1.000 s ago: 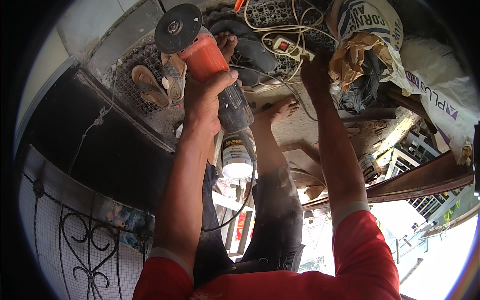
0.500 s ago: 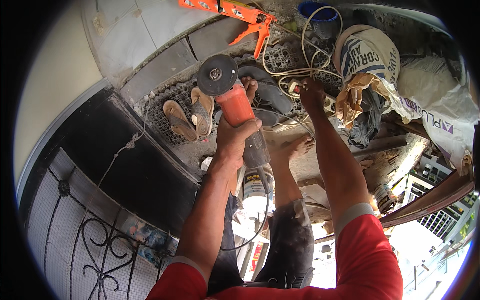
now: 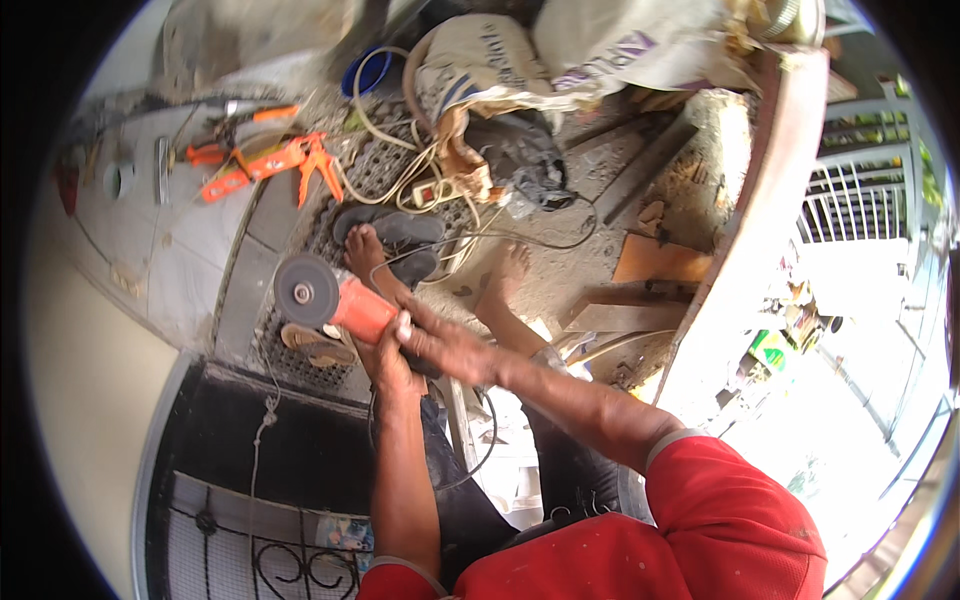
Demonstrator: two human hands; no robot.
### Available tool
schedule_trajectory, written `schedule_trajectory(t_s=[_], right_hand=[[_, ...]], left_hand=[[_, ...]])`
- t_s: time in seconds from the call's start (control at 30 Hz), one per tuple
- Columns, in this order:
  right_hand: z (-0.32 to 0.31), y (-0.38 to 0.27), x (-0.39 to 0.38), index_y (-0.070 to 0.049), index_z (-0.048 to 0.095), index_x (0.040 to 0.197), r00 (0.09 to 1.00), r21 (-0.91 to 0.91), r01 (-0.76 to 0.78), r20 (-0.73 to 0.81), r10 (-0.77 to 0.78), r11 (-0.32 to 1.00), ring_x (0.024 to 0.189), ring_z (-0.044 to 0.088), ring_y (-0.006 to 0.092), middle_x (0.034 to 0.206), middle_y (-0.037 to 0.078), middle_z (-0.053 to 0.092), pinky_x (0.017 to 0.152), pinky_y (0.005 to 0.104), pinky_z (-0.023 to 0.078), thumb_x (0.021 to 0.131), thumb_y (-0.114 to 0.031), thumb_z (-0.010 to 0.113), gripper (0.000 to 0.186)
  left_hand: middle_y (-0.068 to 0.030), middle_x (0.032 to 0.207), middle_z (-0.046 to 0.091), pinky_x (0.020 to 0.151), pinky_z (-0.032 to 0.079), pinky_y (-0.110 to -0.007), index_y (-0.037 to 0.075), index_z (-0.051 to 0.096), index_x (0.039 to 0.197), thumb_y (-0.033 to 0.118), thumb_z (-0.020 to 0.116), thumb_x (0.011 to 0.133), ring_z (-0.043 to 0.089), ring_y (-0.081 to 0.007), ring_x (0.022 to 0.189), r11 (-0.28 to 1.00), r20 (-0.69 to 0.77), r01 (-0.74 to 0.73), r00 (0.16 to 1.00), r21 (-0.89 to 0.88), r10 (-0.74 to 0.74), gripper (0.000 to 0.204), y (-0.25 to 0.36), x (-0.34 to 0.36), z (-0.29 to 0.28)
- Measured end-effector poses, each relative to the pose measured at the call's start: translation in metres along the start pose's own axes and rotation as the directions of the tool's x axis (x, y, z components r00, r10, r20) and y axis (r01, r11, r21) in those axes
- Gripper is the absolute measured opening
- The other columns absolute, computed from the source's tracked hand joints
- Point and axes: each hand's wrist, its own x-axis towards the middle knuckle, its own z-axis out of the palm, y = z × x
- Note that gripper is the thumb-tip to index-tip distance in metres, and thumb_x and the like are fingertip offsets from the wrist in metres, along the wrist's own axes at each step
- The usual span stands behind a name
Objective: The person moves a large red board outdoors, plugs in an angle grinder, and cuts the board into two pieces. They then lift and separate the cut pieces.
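The left hand's fingers [image 3: 388,362] wrap around the red-orange, hard-cased angle grinder [image 3: 362,310], held out above the knees; the right hand [image 3: 448,352] lies across its rear, though whether those fingers grip I cannot tell. It looks dense and rigid, probably nose-heavy, best held round the body, clear of the flat dark round disc [image 3: 312,276]. Beyond lie pale flexible cable loops [image 3: 372,128] and a crinkled, thin black plastic bag [image 3: 522,168].
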Motion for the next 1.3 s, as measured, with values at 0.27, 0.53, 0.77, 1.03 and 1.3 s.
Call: schedule_trajectory(t_s=[0.27, 0.53, 0.77, 1.03, 1.3], right_hand=[[-0.026, -0.093, -0.119, 0.002, 0.031, 0.154, 0.974, -0.099, 0.148, -0.159, -0.163, 0.984, 0.117, 0.064, 0.0565, 0.127, 0.040, 0.063, 0.100, 0.0579, 0.052, 0.089, -0.068, 0.074, 0.105], [-0.054, -0.173, -0.217, -0.002, 0.037, 0.143, 0.906, 0.009, 0.242, -0.359, -0.223, 0.970, 0.114, 0.065, 0.0518, 0.123, 0.032, 0.062, 0.097, 0.0547, 0.054, 0.078, -0.030, 0.086, 0.086], [-0.093, -0.225, -0.289, -0.003, 0.043, 0.129, 0.476, 0.047, 0.188, -0.878, -0.049, 0.981, 0.115, 0.063, 0.0506, 0.122, 0.030, 0.062, 0.095, 0.0576, 0.053, 0.081, -0.025, 0.080, 0.065], [-0.250, -0.187, -0.356, 0.001, 0.046, 0.135, 0.383, 0.220, 0.443, -0.923, 0.038, 0.869, 0.108, 0.069, 0.0494, 0.115, 0.032, 0.068, 0.091, 0.0535, 0.055, 0.082, -0.028, 0.079, 0.069], [-0.509, -0.091, -0.403, 0.007, 0.052, 0.121, 0.226, 0.323, 0.587, -0.946, 0.233, 0.742, 0.092, 0.070, 0.0338, 0.100, 0.023, 0.068, 0.081, 0.0495, 0.056, 0.081, -0.025, 0.077, 0.057]], left_hand=[[-0.0135, 0.141, 0.059, 0.110, 0.052, -0.045, 0.002, 0.047, 0.150, 0.016, 0.076, 0.091, 0.062, -0.0277, 0.128, 0.974, 0.321, 0.223, 0.920, 0.038, -0.223, 0.067, 0.093, -0.111, 0.049], [-0.0044, 0.122, 0.061, 0.107, 0.052, -0.041, 0.005, 0.052, 0.144, 0.007, 0.089, 0.078, 0.063, -0.0225, 0.115, 0.883, 0.559, -0.088, 0.801, 0.461, -0.212, 0.076, 0.187, -0.181, 0.160], [-0.0059, 0.116, 0.067, 0.094, 0.055, -0.034, 0.002, 0.059, 0.133, -0.002, 0.088, 0.081, 0.067, -0.0176, 0.101, 0.716, 0.704, -0.373, 0.673, 0.590, -0.229, 0.059, 0.169, -0.256, 0.313], [-0.0101, 0.117, 0.068, 0.097, 0.054, -0.035, -0.005, 0.060, 0.132, 0.022, 0.079, 0.099, 0.066, -0.0175, 0.107, 0.566, 0.903, -0.707, 0.283, 0.424, -0.323, 0.047, 0.091, -0.269, 0.472], [-0.0274, 0.128, 0.062, 0.108, 0.046, -0.052, -0.010, 0.060, 0.132, 0.034, 0.077, 0.097, 0.059, -0.0413, 0.123, -0.566, 0.956, -0.788, 0.294, 0.241, -0.001, 0.059, 0.018, -0.111, 0.632]])
